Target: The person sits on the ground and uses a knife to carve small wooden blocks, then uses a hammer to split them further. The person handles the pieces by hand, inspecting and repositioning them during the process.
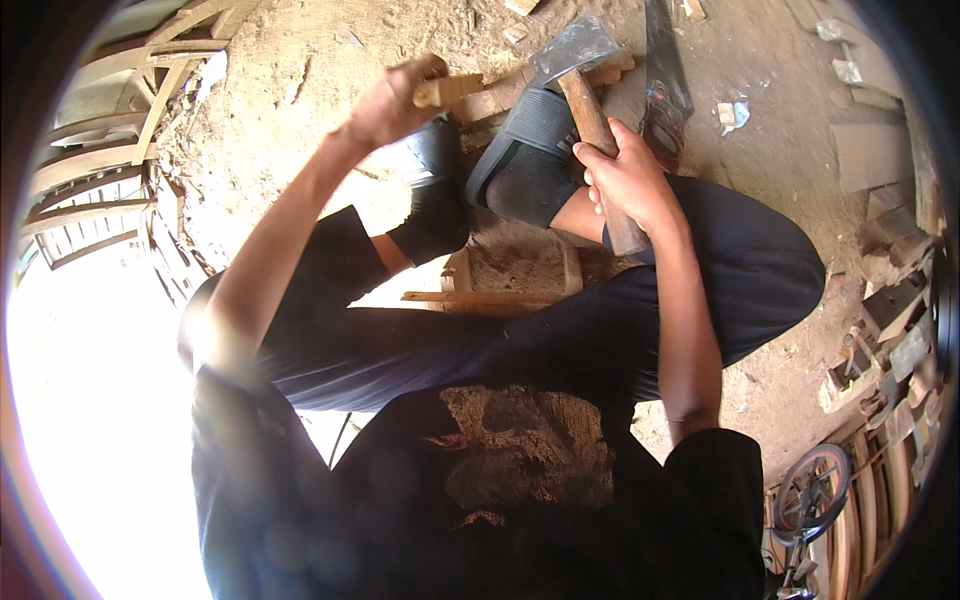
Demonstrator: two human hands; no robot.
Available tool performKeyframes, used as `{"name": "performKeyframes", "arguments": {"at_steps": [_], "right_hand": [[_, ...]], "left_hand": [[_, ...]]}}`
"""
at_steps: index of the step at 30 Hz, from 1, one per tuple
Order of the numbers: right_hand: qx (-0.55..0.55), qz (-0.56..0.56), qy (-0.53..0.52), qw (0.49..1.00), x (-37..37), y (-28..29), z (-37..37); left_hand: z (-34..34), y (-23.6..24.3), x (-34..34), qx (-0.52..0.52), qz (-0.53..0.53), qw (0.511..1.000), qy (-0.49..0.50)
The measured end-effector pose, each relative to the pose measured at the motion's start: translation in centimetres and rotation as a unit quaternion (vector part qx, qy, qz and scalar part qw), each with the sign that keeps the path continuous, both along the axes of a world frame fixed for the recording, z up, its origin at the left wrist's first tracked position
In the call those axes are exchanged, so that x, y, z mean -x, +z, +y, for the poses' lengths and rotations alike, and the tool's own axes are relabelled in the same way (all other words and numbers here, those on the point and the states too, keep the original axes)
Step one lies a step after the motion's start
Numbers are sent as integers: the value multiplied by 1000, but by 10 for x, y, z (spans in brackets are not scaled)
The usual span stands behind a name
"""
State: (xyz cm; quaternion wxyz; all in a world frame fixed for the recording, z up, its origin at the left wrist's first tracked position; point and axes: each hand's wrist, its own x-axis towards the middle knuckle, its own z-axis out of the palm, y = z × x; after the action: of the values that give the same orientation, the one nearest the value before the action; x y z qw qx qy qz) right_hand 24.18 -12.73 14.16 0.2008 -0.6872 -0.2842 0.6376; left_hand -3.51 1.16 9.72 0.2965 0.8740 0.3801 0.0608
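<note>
My right hand [635, 178] is wrapped round the wooden handle of a hatchet [578, 50], whose broad grey metal head points away from me, above my right sandal [535, 125]. My left hand [392, 102] grips a short, pale piece of wood [450, 91] that sticks out to the right of the fingers. Beyond and beside my feet lies a longer block of wood [500, 97], partly hidden by the right sandal and the hatchet head. Whether the held piece touches this block, I cannot tell.
A handsaw [664, 110] lies on the dirt floor right of the hatchet. Under my legs is a low wooden frame [485, 298]. Wooden frames [140, 120] stand at the left, wood scraps [890, 300] at the right, and a bicycle wheel [812, 492] at lower right.
</note>
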Motion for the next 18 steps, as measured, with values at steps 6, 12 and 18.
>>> {"name": "performKeyframes", "arguments": {"at_steps": [6, 12, 18], "right_hand": [[-108, -181, 179, 961, 2, 6, 34], [-191, -242, 367, 878, 4, -8, 81], [-237, -249, 468, 814, -11, -28, 124]], "left_hand": [[-24, 8, -3, 5, 18, 1000, 11], [-13, 14, -3, 60, 17, 998, 22], [0, 20, -10, 68, 15, 997, 14]]}}
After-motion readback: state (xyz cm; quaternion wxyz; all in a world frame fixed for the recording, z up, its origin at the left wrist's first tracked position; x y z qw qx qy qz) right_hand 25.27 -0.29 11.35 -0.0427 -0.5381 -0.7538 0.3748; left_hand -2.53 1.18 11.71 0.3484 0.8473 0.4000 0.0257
